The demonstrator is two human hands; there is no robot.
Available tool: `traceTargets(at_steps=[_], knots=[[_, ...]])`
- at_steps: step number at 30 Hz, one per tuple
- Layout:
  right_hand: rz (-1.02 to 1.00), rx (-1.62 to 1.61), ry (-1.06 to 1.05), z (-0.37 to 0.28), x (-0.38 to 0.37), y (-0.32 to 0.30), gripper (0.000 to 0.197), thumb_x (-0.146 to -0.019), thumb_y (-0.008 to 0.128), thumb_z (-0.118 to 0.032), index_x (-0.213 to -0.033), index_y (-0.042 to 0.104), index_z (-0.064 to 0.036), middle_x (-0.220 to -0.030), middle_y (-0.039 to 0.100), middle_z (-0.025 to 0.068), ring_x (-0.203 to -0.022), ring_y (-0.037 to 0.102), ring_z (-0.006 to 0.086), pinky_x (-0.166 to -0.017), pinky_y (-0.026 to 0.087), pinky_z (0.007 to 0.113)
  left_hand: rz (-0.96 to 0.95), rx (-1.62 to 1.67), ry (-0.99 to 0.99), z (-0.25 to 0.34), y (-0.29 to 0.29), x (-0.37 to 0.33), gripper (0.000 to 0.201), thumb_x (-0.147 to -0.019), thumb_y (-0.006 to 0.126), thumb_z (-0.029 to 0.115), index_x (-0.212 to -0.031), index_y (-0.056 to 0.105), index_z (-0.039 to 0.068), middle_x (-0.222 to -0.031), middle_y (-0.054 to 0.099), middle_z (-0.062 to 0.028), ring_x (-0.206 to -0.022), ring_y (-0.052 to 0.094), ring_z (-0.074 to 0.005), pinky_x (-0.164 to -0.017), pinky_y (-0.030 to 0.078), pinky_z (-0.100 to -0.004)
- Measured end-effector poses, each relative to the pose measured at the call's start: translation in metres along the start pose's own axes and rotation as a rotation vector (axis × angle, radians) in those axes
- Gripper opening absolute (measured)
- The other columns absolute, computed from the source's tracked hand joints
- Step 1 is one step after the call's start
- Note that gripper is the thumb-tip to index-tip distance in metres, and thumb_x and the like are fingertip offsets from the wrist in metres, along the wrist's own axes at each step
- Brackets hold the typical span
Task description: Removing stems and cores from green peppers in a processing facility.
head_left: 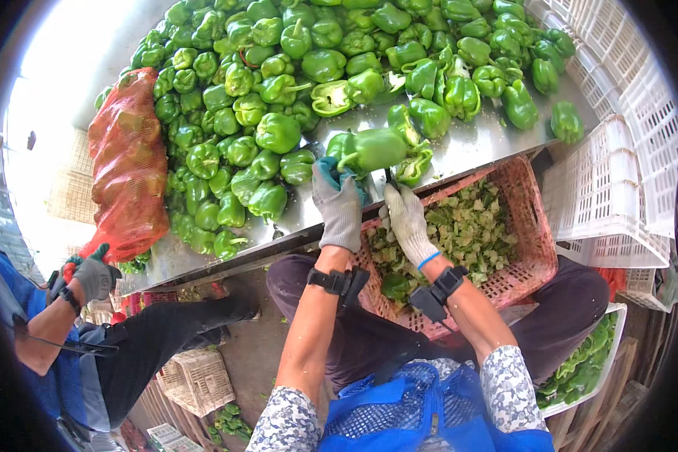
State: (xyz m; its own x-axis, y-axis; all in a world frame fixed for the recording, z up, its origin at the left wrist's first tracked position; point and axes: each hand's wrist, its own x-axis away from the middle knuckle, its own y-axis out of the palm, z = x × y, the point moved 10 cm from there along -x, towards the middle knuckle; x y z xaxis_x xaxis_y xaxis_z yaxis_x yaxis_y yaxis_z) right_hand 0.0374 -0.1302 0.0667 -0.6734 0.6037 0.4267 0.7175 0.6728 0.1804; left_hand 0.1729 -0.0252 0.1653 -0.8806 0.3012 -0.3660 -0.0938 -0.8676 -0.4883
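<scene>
My left hand (337, 202), in a grey and teal glove, is closed on a large green bell pepper (377, 149) at the near edge of the metal table (297, 218). Close beside it my right hand (407, 218), in a whitish glove with a blue cuff band, is closed on a slim dark tool (389, 175) that looks like a small knife; most of it is hidden in the fist. Cut pepper pieces (414, 164) lie just beyond the right hand. Below both hands, a pink plastic crate (531, 203) holds pale green pepper cores and scraps (459, 233).
A large heap of green bell peppers (279, 132) covers much of the table. A red mesh sack (128, 162) stands at the left, near a co-worker's gloved hand (96, 277). White plastic crates (599, 181) line the right side. A white tray of green peppers (580, 369) sits lower right.
</scene>
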Motion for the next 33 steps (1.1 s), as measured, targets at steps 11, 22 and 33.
traceTargets(at_steps=[11,22,33], knots=[[-0.218,0.759,-0.113,-0.083,-0.049,0.019,0.059,-0.097,0.05,-0.053,-0.082,0.064,0.0024,-0.065,0.064,0.0141,-0.049,0.063,0.0252,-0.047,0.052,0.038,-0.125,0.015,-0.324,-0.052,-0.017,-0.021,0.036,-0.088,0.07,0.017,-0.116,0.054,0.002,-0.096,0.067,-0.0173,-0.086,0.067,-0.0312,-0.078,0.053,-0.0427],[-0.08,0.772,-0.399,-0.081,-0.014,-0.001,0.048,-0.097,0.055,-0.048,-0.104,0.06,-0.0003,-0.083,0.068,0.0254,-0.084,0.067,0.0445,-0.073,0.05,0.053,-0.307,-0.395,-0.102,-0.047,-0.003,-0.05,0.05,-0.095,0.057,0.036,-0.13,0.051,0.001,-0.126,0.055,-0.0298,-0.118,0.054,-0.0454,-0.097,0.046,-0.0518],[-0.078,0.637,-0.521,-0.06,-0.016,0.019,0.042,-0.098,0.055,-0.041,-0.097,0.055,0.0011,-0.083,0.064,0.0303,-0.085,0.064,0.0489,-0.071,0.047,0.056,-0.153,-0.196,-0.142,-0.036,0.011,-0.045,0.047,-0.1,0.048,0.029,-0.135,0.042,-0.002,-0.131,0.049,-0.0328,-0.12,0.05,-0.0498,-0.105,0.04,-0.0515]])
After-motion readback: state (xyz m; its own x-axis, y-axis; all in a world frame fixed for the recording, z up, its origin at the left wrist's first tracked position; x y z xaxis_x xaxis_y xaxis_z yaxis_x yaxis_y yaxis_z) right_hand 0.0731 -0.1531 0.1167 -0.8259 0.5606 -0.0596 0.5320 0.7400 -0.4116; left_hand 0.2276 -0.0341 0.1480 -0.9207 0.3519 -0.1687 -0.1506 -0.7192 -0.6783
